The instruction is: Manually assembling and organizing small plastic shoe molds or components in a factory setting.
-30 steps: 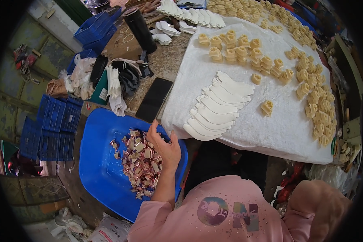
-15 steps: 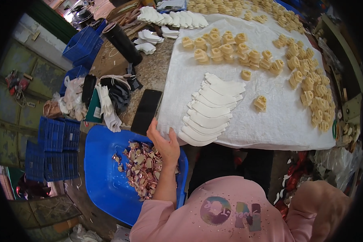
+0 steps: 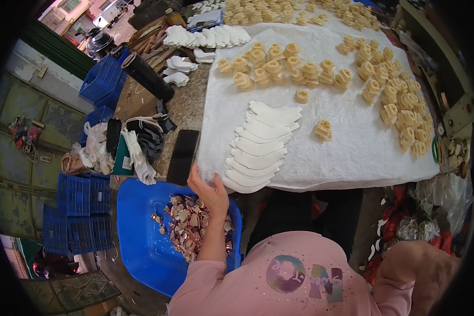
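Observation:
At the table's near-left corner my left hand is open, with thumb and fingers apart and nothing seen between them. Its fingertips reach the edge of the white cloth, close to a black phone. To the right of the hand, overlapping white curved flat pieces lie in a fanned row. Bent upward at the lower right is my right arm; its hand is out of the picture. Beneath my left hand, a blue tub holds a heap of small shiny pinkish-gold pieces.
Many cream moulded pieces stand in clusters across the cloth, two of them apart. A dark cylinder and white gloves lie on the table's left side. Blue crates are stacked at left; clear plastic bags hang at right.
The view has shifted, so the table's contents appear farther left. My left hand keeps about the same place by the cloth's corner, and the laid-out pieces look unchanged.

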Tool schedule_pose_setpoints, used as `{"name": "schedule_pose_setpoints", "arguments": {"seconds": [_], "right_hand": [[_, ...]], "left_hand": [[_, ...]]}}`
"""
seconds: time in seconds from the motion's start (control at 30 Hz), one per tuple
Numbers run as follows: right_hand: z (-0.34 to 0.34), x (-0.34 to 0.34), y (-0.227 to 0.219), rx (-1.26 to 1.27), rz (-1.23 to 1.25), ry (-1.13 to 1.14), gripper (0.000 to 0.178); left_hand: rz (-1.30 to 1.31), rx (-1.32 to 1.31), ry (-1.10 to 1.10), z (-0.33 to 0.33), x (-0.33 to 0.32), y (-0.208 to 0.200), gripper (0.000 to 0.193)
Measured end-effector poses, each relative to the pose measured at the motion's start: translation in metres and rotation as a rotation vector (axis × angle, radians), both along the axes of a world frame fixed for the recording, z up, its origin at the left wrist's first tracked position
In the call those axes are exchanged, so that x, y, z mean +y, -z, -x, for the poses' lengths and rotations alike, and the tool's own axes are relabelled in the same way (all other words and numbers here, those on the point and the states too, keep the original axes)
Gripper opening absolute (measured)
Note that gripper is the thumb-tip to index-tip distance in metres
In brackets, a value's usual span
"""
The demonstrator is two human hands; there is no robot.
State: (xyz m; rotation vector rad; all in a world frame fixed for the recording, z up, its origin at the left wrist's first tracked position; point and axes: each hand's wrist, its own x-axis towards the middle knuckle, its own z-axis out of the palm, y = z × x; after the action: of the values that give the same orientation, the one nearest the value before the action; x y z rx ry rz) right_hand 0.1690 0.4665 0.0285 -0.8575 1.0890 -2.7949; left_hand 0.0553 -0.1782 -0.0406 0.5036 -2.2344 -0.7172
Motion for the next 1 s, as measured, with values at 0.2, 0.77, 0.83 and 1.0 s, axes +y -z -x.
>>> {"name": "schedule_pose_setpoints", "arguments": {"seconds": [0.2, 0.77, 0.83, 1.0], "right_hand": [[0.056, -0.17, -0.084, -0.006, -0.042, 0.113, 0.075], [0.15, -0.212, -0.134, 0.059, -0.058, 0.063, 0.079], [0.159, -0.235, -0.15, 0.075, -0.084, 0.058, 0.079], [0.175, -0.28, -0.153, 0.413, -0.126, -0.17, 0.074]], "left_hand": [[-0.045, 0.019, -0.012, 0.01, 0.007, 0.015, 0.061], [0.132, -0.046, -0.17, 0.019, 0.018, 0.02, 0.067], [0.114, -0.061, -0.201, 0.013, 0.013, 0.021, 0.067], [0.155, -0.093, -0.218, 0.017, 0.015, 0.024, 0.066]]}}
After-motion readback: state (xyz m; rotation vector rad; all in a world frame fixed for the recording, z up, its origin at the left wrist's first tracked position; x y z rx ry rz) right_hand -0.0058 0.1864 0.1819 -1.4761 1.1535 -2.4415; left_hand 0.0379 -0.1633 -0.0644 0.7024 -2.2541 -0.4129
